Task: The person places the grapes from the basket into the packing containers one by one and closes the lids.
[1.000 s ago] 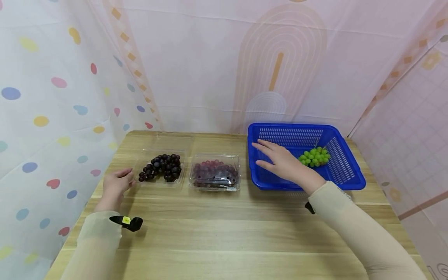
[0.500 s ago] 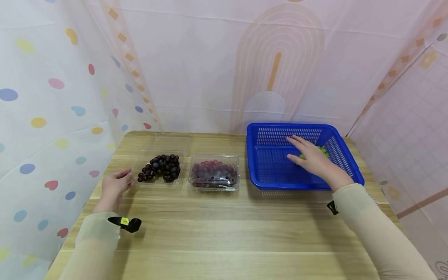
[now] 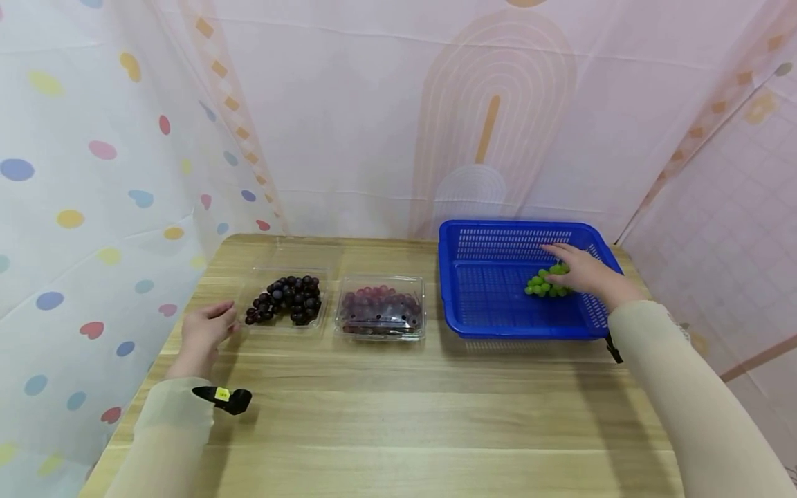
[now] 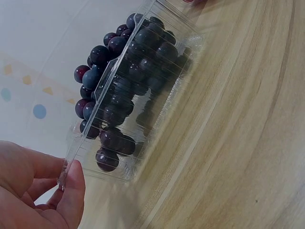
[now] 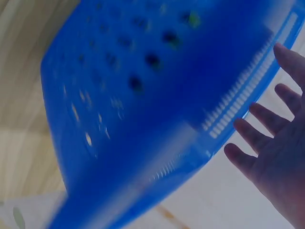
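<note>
Right hand (image 3: 582, 273), fingers spread straight, rests over a small bunch of green grapes (image 3: 543, 285) lying at the 3 o'clock side of a blue perforated plastic basket (image 3: 492, 304), touching the bunch from its far side without closing round it. Left hand (image 3: 204, 330), at 9 o'clock on the wooden table (image 3: 398, 415), pinches the corner of a clear plastic tray (image 4: 112, 138) of dark purple grapes (image 3: 286, 299), seemingly steadying it. A lidded clear box of red grapes (image 3: 381, 308) stands between tray and basket.
</note>
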A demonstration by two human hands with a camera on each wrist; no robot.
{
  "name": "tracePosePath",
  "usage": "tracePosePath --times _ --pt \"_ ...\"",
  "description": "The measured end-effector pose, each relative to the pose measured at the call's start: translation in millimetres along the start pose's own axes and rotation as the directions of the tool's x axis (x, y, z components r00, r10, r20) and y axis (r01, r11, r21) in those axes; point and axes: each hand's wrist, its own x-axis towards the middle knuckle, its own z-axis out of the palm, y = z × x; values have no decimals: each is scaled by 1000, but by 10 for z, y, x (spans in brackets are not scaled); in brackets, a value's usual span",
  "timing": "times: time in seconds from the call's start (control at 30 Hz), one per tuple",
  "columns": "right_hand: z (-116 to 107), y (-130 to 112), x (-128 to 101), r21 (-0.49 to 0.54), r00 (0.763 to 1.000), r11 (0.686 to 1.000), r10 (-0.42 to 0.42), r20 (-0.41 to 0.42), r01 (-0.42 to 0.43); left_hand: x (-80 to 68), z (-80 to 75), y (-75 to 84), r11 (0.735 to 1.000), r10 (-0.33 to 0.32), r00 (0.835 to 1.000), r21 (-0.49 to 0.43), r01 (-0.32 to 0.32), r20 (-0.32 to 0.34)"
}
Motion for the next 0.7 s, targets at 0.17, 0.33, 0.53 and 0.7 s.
tracePosePath --times 0.17,0.33,0.53,0.7 --pt "-75 71 55 -35 995 996 80 61 -77 -13 5 3 1000 2 1000 3 -2 3" --pt "-102 146 115 -16 984 991 134 116 -134 -31 23 -5 1000 12 1000 11 -12 10" --pt "-155 191 153 60 969 981 172 178 -185 -55 37 -14 1000 9 1000 15 -10 10" --pt "-186 206 167 109 966 975 173 193 -196 -42 29 -9 1000 2 1000 12 -3 7"
